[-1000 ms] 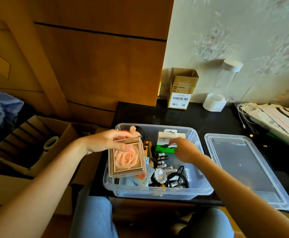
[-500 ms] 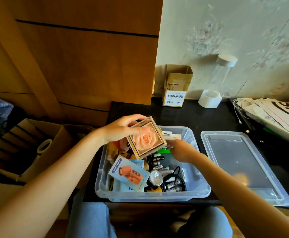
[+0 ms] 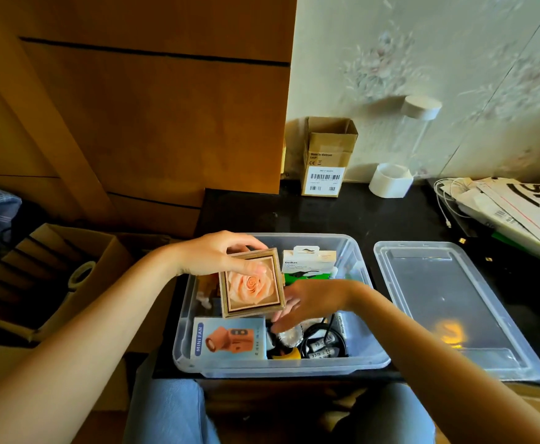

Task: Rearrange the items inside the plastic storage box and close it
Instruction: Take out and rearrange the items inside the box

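Your left hand (image 3: 212, 254) is gripping the rose box (image 3: 252, 287) by its far edge, holding it above the open storage box (image 3: 355, 341) on the black table (image 3: 326, 216). Your right hand (image 3: 313, 302) is reaching beneath it, fingers loosely extended, holding nothing, while the lid (image 3: 448, 302) is lying just beside the box on the right.

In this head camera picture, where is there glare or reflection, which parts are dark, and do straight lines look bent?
Head view: a warm yellow glare spot sits on the clear lid; the black table is dark and shows little detail; the wooden panel's edge and the wall seams bow outward, a wide-angle effect; the rose box in the left hand is sharp, while the right hand looks slightly soft.
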`<state>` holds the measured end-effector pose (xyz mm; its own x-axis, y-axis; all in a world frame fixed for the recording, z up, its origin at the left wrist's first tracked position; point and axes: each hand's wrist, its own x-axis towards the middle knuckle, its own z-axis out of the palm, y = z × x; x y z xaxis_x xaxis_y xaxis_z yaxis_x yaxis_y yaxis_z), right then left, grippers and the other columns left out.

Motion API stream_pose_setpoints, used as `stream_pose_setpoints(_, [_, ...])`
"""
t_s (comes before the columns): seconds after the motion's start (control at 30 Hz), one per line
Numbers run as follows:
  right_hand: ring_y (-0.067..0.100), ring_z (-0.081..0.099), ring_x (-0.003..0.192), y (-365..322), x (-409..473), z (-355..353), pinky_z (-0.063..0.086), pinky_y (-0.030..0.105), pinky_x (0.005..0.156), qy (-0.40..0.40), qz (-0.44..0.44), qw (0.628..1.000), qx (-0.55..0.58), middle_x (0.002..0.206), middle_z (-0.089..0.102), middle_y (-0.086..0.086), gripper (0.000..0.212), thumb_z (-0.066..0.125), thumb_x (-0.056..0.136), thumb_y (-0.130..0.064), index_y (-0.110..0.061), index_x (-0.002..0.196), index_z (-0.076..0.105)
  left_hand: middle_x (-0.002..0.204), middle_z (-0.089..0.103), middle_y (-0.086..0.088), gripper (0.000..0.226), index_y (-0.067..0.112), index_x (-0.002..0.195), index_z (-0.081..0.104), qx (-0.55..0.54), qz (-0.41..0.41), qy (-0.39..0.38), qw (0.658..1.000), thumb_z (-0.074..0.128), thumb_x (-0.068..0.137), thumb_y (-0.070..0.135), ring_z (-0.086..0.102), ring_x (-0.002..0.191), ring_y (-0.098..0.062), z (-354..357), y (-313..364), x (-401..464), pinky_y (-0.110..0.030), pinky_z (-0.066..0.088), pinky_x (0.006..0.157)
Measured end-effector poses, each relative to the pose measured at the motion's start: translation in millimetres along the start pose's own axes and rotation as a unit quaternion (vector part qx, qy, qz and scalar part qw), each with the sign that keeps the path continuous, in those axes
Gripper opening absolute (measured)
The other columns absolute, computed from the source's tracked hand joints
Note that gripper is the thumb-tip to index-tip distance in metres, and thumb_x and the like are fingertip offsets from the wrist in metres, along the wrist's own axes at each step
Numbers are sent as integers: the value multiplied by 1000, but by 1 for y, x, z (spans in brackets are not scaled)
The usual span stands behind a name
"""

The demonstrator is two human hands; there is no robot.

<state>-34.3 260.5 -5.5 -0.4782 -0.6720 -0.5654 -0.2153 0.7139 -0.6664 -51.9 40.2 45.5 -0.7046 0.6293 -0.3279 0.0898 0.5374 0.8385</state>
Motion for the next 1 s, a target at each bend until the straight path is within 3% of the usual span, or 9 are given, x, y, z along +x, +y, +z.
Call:
stream_pose_setpoints(0.13, [16, 61, 105, -6, 16, 23, 49, 33, 94, 7, 0, 1000, 24, 121, 63, -1, 50, 63, 82, -48, -21, 124, 58, 115, 65, 4, 52, 33, 120, 59, 22, -10, 11, 1000, 72, 73, 50, 65, 105, -11, 2, -3, -1, -37, 55, 87])
stream_pose_setpoints(0.23, [16, 59, 74, -5, 27, 38, 53, 28, 74, 21, 42, 996, 76, 101, 67, 9, 54, 65, 80, -50, -14, 119, 61, 114, 65, 3, 53, 31, 120, 59, 28, -8, 17, 999, 71, 71, 49, 65, 104, -12, 5, -2, 0, -38, 56, 87])
stream_pose_setpoints(0.3, [13, 56, 67, -4, 29, 41, 53, 25, 67, 42, 48, 993, 100, 90, 66, 9, 47, 67, 80, -46, -13, 113, 63, 115, 64, 1, 50, 29, 120, 59, 24, -5, 18, 1000, 70, 74, 42, 64, 104, -12, 6, 0, 0, -37, 56, 86])
stream_pose_setpoints(0.4, [9, 60, 70, 0, 27, 38, 55, 24, 72, 45, 69, 990, 115, 89, 69, 8, 45, 69, 80, -44, -8, 106, 67, 113, 65, 1, 46, 26, 120, 58, 12, 5, 29, 999, 68, 77, 36, 64, 103, -11, 6, 0, -2, -32, 56, 84])
stream_pose_setpoints(0.5, [1, 63, 62, 6, 17, 31, 54, 20, 75, 39, 73, 987, 140, 72, 70, -8, 29, 68, 83, -36, -9, 91, 70, 111, 65, 1, 48, 23, 120, 58, -15, 15, 40, 999, 67, 75, 36, 65, 100, -10, 4, 0, -5, -28, 56, 80])
stream_pose_setpoints(0.67, [11, 66, 85, 8, 3, 23, 58, 27, 76, 112, 43, 968, 219, 108, 68, 6, 20, 70, 82, -24, -16, 100, 66, 112, 65, 0, 47, 24, 119, 58, -24, 14, 48, 998, 67, 74, 35, 65, 99, -9, 2, -3, -5, -25, 55, 77])
stream_pose_setpoints(0.77, [11, 66, 85, -3, 11, 32, 58, 23, 66, 89, 42, 974, 201, 109, 64, -3, 42, 70, 82, -31, -19, 120, 56, 114, 64, -1, 40, 22, 121, 58, -22, 12, 58, 998, 67, 82, 26, 64, 102, -12, 4, -5, -5, -27, 55, 79])
stream_pose_setpoints(0.87, [7, 63, 73, -10, 20, 38, 56, 16, 59, 92, 46, 977, 185, 104, 63, -1, 41, 68, 84, -28, -17, 122, 56, 113, 64, -1, 39, 21, 121, 58, -17, 17, 58, 998, 67, 84, 22, 64, 103, -14, 7, -6, -6, -30, 56, 81])
stream_pose_setpoints(1.0, [10, 62, 81, -8, 9, 28, 56, 23, 78, 91, 75, 979, 164, 109, 66, 11, 38, 68, 84, -27, -6, 115, 62, 113, 64, 0, 39, 23, 122, 57, -20, 20, 65, 997, 67, 84, 23, 65, 102, -12, 5, -8, -10, -29, 56, 80])
